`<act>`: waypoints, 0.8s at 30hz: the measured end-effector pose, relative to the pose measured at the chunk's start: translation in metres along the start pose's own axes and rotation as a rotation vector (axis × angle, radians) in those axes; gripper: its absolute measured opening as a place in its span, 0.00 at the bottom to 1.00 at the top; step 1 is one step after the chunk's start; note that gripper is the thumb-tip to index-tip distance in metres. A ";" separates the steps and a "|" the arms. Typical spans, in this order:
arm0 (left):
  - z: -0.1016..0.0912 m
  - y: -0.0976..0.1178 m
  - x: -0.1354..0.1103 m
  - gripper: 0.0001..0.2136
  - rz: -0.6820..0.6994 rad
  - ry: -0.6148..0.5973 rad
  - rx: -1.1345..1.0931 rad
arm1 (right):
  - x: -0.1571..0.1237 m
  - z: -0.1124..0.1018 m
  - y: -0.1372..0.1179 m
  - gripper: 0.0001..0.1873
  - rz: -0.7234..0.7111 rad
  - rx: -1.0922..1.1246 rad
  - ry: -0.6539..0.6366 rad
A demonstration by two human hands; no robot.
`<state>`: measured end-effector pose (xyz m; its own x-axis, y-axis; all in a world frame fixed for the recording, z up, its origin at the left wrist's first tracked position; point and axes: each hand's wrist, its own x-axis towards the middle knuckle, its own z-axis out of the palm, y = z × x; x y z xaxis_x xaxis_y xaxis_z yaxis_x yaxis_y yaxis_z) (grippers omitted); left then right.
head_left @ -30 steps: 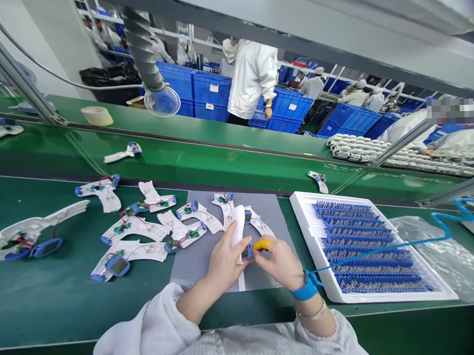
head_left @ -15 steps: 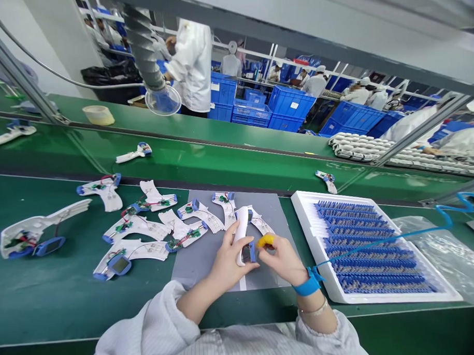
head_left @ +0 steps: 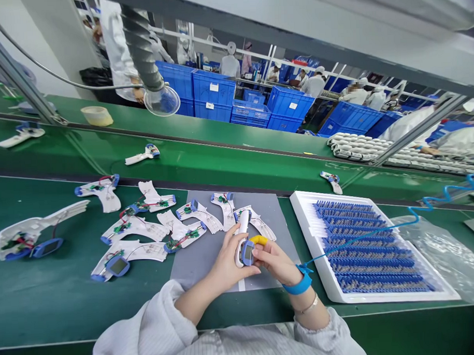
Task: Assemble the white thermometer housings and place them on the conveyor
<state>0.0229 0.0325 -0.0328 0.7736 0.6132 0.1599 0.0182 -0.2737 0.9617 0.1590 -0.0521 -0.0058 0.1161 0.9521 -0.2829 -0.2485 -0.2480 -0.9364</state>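
Note:
My left hand grips a white handheld thermometer housing upright, with its blue-framed display head near the lower end. My right hand holds that blue head from the right, and a yellow finger cot covers one fingertip. Beneath my hands lies a grey mat. On it and to its left are several open white housing halves with green circuit boards and wires, such as one just left of my left hand. My fingers hide part of the head.
A white foam tray of blue parts in rows stands right of the mat, with a clear plastic bag beyond it. A blue coiled cord runs from my right wristband. Assembled thermometers ride a green belt behind. Co-workers and blue crates stand farther back.
The thermometer has turned in my hands, and its blue head now sits between them. My right fingers have closed onto it. The items on the rear belt have moved right.

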 end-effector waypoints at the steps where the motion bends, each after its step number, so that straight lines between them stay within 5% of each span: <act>1: 0.001 -0.001 0.000 0.32 0.003 0.008 0.014 | 0.000 0.001 0.000 0.14 -0.008 -0.005 -0.017; 12: 0.009 -0.003 -0.006 0.21 0.166 0.057 0.058 | -0.001 0.013 -0.001 0.15 -0.037 -0.016 -0.100; 16: 0.010 0.000 -0.009 0.21 0.110 0.009 -0.052 | -0.017 0.007 -0.005 0.16 -0.084 -0.305 -0.012; 20: 0.007 0.008 -0.006 0.18 -0.298 -0.023 -0.514 | -0.044 -0.054 -0.039 0.17 -0.083 -1.153 0.437; 22: 0.005 0.011 -0.004 0.17 -0.510 0.030 -0.750 | -0.057 -0.102 -0.058 0.18 0.138 -1.557 0.738; 24: 0.003 0.014 -0.002 0.18 -0.652 0.088 -0.901 | -0.064 -0.146 -0.068 0.17 0.255 -1.640 0.800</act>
<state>0.0234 0.0253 -0.0206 0.7350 0.5038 -0.4537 -0.0893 0.7353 0.6718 0.3086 -0.1221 0.0461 0.7266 0.6871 0.0062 0.6863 -0.7261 0.0415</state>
